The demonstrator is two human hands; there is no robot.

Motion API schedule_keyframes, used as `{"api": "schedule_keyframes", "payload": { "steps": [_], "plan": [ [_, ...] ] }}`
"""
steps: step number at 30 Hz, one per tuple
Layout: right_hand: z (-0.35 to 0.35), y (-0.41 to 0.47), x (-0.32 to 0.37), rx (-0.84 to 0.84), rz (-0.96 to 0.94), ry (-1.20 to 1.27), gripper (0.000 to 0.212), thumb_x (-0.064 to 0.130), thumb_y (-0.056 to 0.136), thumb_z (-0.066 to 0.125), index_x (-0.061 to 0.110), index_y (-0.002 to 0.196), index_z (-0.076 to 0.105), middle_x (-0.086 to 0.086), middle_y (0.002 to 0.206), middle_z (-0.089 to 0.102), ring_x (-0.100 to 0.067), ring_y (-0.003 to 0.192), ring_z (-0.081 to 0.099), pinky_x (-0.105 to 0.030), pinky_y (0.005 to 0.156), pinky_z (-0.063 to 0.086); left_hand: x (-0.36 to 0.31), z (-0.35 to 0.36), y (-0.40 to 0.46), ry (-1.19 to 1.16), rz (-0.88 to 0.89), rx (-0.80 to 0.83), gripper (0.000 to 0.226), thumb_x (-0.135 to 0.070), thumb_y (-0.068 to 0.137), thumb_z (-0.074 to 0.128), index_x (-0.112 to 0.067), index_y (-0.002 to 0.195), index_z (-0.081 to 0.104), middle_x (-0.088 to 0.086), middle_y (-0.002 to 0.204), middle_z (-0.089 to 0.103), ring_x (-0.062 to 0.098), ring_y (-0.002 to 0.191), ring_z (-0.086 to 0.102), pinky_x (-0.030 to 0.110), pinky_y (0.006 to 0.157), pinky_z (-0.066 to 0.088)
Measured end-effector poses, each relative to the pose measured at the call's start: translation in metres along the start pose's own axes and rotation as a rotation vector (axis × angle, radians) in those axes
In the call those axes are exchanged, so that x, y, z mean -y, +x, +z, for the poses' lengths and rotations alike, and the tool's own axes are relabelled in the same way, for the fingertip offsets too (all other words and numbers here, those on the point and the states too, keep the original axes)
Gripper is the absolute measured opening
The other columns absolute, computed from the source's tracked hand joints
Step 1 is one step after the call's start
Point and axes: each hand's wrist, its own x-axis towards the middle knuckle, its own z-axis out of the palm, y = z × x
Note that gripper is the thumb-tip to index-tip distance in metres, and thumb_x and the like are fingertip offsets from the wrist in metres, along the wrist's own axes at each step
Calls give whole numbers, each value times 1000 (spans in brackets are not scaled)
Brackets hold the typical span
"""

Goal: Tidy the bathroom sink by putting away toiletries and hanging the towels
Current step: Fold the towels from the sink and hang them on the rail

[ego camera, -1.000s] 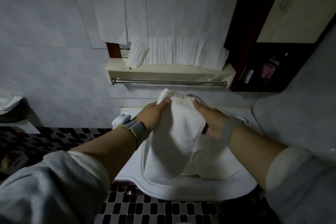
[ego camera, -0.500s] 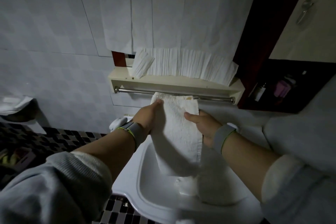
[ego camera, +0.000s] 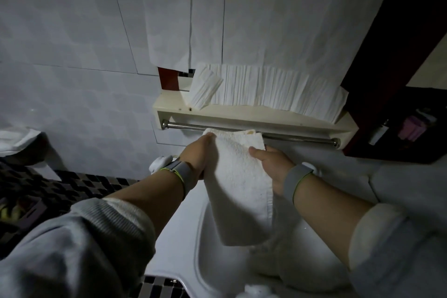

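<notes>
Two hands are on one towel (ego camera: 239, 176), so I judge the step in hand to be the hanging. My left hand (ego camera: 197, 156) grips the towel's left edge near the top, fingers wrapped behind the cloth. The towel is folded and hangs down over the sink (ego camera: 179, 244), its top edge raised to the rail (ego camera: 278, 134) under the shelf (ego camera: 242, 113); I cannot tell whether it touches the rail or is only in front of it. My right hand (ego camera: 272, 163) pinches the right edge, thumb on the front face. A second pale cloth (ego camera: 285, 261) seems to lie in the basin below, though it is too dim to be sure.

Next, as I see it, the top edge must go over the rail and down behind it, with both hands feeding it evenly so the cloth does not slide to one side. The gap under the shelf looks narrow, so the fold may need pushing through flat.
</notes>
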Motion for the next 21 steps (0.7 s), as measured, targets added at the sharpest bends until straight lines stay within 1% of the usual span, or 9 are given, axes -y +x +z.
{"api": "schedule_keyframes", "payload": {
  "steps": [3,6,9,11,14,17,19,20,21],
  "plan": [
    [23,23,7,-33,14,45,48,40,93,62,22,137,54,3,140,54,-25,129,49,-44,112,37,-12,-19,30,9,-34,17,75,-66,76,62,-16,131,56,12,126,61,31,107,62,47,98,53],
    [33,30,10,-53,25,68,48,37,95,60,19,139,52,2,142,51,-24,133,44,-33,106,34,-18,-27,43,8,-35,39,89,-73,66,63,-19,137,54,8,133,59,33,115,59,48,103,49],
    [57,51,13,-111,41,104,55,39,92,65,18,141,51,1,140,52,-25,136,42,-37,110,31,-23,-48,80,-13,-73,50,93,-76,54,66,-22,130,60,5,128,63,31,114,61,46,103,48],
    [74,61,15,-136,63,174,55,43,86,70,17,133,58,0,133,58,-25,129,49,-43,112,34,-27,-59,99,-46,-106,81,87,-74,53,71,-25,125,63,2,125,67,29,112,63,45,103,47],
    [93,76,18,-184,103,220,59,45,82,73,12,130,59,0,130,59,-24,119,55,-48,110,39,-36,-74,100,-99,-79,177,57,-59,75,72,-23,118,66,2,115,72,26,108,65,43,103,48],
    [101,84,24,-197,128,268,42,37,89,69,11,122,65,-6,114,69,-26,103,65,-44,95,51,-26,-87,104,-51,-57,270,34,-46,87,69,-19,106,68,3,109,75,26,105,68,43,106,47],
    [103,85,26,-204,112,296,24,36,90,68,18,105,67,0,95,70,-20,85,66,-34,79,53,-19,-94,111,-16,-29,319,33,-43,88,69,-15,106,69,7,108,76,30,105,70,46,106,48],
    [106,85,27,-205,101,300,21,37,89,68,19,101,66,2,92,70,-17,83,65,-32,74,53,-17,-96,115,2,-12,325,38,-45,85,71,-13,105,70,9,107,77,32,105,70,49,106,48],
    [109,85,28,-210,110,303,28,41,86,72,19,103,67,2,95,71,-18,87,66,-34,76,54,-16,-98,121,26,4,313,45,-49,79,73,-11,104,71,11,106,76,34,104,70,52,104,49]
  ]
}}
